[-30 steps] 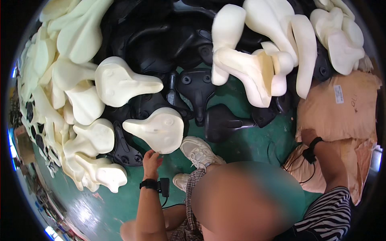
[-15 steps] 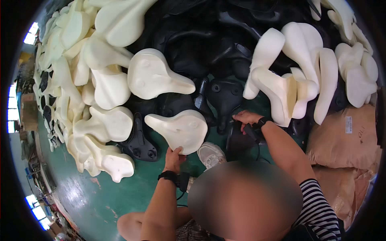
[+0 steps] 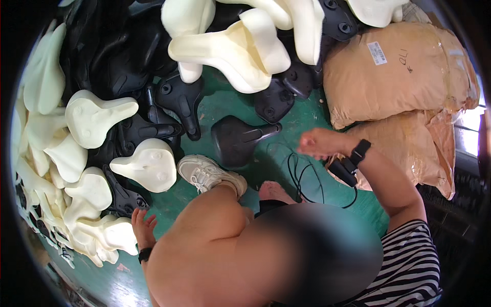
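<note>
My left hand (image 3: 144, 227) is open, fingers apart and holding nothing. It is beside a black bicycle saddle base (image 3: 124, 194) and a cream foam saddle pad (image 3: 115, 233) at the pile's near edge. My right hand (image 3: 325, 143), slightly blurred, is curled shut above the green floor, with nothing visible in it. To its left, a black saddle base (image 3: 236, 140) lies flat, its narrow nose pointing toward the hand but not touching it. Another cream saddle pad (image 3: 146, 166) rests by my shoe, its nose pointing left.
Cream saddle pads (image 3: 87, 117) heap along the left, with black saddle bases (image 3: 179, 100) behind and between them. More pads (image 3: 230, 51) lie at the top middle. Two bulky brown paper sacks (image 3: 388, 77) sit at right. Thin black cable (image 3: 302, 192) loops below my right wrist.
My left hand has let go of the cream pad and moved left. My right hand has come away from the black base. The view has swung right, bringing more of the sacks in.
</note>
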Available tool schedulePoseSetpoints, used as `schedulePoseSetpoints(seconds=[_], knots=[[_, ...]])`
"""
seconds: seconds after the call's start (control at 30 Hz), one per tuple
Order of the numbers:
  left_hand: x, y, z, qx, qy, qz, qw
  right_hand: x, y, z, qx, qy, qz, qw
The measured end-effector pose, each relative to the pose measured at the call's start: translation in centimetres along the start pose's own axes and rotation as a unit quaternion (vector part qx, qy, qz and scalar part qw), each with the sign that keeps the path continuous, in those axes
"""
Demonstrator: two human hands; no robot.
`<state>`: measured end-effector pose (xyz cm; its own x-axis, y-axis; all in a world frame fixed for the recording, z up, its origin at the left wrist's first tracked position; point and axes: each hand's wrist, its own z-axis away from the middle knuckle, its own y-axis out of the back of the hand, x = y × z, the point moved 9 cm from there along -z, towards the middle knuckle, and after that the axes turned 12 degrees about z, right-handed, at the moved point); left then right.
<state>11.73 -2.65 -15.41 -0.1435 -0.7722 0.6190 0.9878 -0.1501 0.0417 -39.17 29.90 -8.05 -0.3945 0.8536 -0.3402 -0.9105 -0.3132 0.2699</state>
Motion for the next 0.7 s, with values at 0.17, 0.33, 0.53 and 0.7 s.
schedulePoseSetpoints(seconds=[0.17,0.33,0.53,0.7], knots=[[-2.2,-2.0,2.0,-0.031,0.004,-0.024,0.999,23.2,-12.0,4.2,-0.141,-0.124,0.082,0.979],[-3.3,-3.2,4.8,-0.041,0.003,-0.064,0.997,33.1,-31.0,13.3,-0.320,-0.371,-0.261,0.832],[-2.9,-5.6,6.6,-0.057,-0.015,-0.095,0.994,28.0,-38.5,13.2,-0.336,-0.268,-0.395,0.812],[-3.0,-7.2,7.2,-0.070,-0.021,-0.109,0.991,25.9,-36.9,11.5,-0.351,-0.127,-0.469,0.800]])
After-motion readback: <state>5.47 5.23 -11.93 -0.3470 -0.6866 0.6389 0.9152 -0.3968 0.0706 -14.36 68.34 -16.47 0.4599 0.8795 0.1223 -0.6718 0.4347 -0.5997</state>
